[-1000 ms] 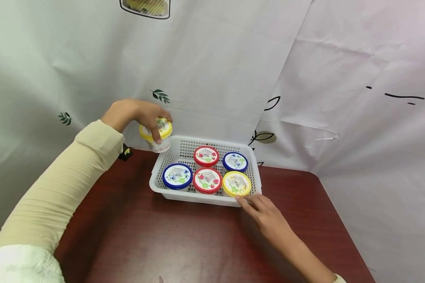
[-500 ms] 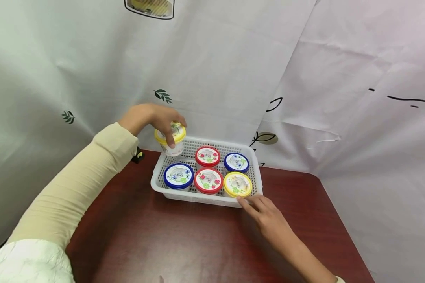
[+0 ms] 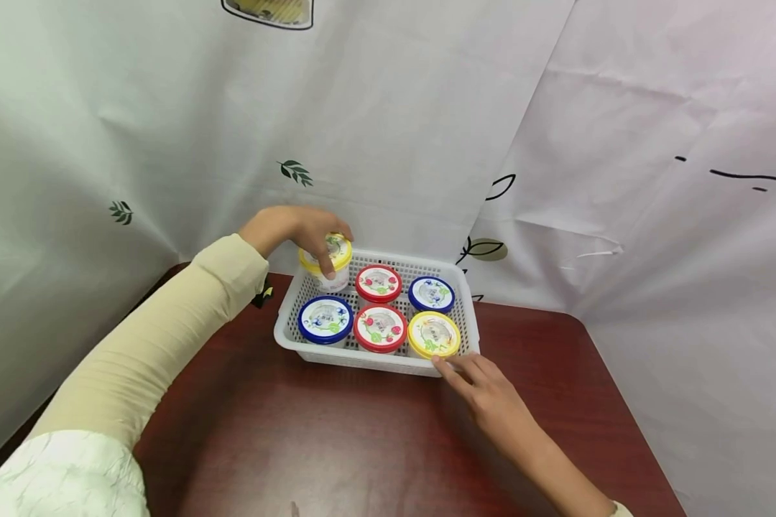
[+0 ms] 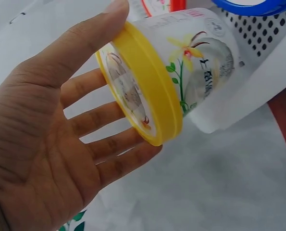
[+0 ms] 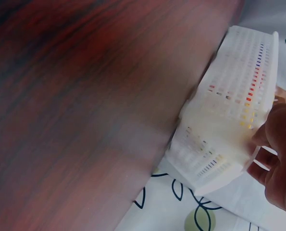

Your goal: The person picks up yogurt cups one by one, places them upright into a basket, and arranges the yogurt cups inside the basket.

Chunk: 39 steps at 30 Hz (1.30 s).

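At the back left corner of the white plastic basket (image 3: 368,361), my left hand (image 3: 307,228) grips a tub with a yellow lid (image 3: 340,278) from above. In the left wrist view, thumb and fingers curl round the rim of the yellow lid (image 4: 155,79), and a yellow flower is printed on the clear wall. The tub's base is low within the corner; whether it touches the basket floor I cannot tell. My right hand (image 3: 491,395) holds the basket's front right rim, thumb outside the wall (image 5: 229,115), beside another yellow-lidded tub (image 3: 434,334).
Two red-lidded tubs (image 3: 379,328) stand in the basket's middle column. Blue lids top a front left tub (image 3: 325,320) and a back right tub (image 3: 431,294). The basket rests on a dark red table (image 3: 336,438) against a white printed cloth (image 3: 388,143).
My left hand has carried the yellow-lidded tub rightward and down, from beyond the basket's left rim into its back left corner. The right hand and basket stay put.
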{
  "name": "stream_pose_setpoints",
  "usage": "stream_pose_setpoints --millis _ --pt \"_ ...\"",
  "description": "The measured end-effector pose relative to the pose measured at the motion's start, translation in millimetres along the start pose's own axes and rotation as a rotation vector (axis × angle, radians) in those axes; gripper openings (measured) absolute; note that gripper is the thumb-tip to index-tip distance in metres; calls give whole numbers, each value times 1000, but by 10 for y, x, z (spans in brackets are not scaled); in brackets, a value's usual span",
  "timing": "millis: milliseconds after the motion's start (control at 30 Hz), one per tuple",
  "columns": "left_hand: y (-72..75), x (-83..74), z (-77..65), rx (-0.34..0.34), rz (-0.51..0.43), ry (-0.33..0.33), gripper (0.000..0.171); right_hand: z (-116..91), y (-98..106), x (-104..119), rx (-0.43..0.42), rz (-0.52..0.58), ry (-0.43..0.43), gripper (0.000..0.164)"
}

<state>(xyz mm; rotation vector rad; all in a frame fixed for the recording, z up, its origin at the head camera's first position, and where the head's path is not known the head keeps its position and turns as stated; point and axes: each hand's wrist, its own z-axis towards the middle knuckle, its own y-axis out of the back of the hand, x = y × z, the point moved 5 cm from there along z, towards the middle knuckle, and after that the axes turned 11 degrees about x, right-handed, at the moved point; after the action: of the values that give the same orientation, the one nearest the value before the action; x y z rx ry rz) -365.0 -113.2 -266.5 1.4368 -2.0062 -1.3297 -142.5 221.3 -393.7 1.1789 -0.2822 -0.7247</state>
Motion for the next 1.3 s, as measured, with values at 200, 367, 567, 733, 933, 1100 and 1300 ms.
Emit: stream_pose_setpoints --millis 200,367,567,733,933,1100,1300 --pt "-64 23 79 -24 -16 7 91 1 15 15 -3 5 0 77" --pt "-129 56 148 -39 -15 5 91 6 24 31 -7 7 4 75" --pt "-200 103 207 -38 -38 6 90 10 40 53 -16 8 12 76" --pt "-246 115 260 -44 -40 -9 89 4 40 64 -7 5 5 75" --pt "-289 103 297 -51 -39 -31 89 -1 37 73 -2 12 4 75" --pt "-320 99 315 -59 -42 -35 88 2 32 79 1 14 0 74" --pt "-395 112 321 -59 -58 -6 86 -5 34 85 -4 12 0 73"
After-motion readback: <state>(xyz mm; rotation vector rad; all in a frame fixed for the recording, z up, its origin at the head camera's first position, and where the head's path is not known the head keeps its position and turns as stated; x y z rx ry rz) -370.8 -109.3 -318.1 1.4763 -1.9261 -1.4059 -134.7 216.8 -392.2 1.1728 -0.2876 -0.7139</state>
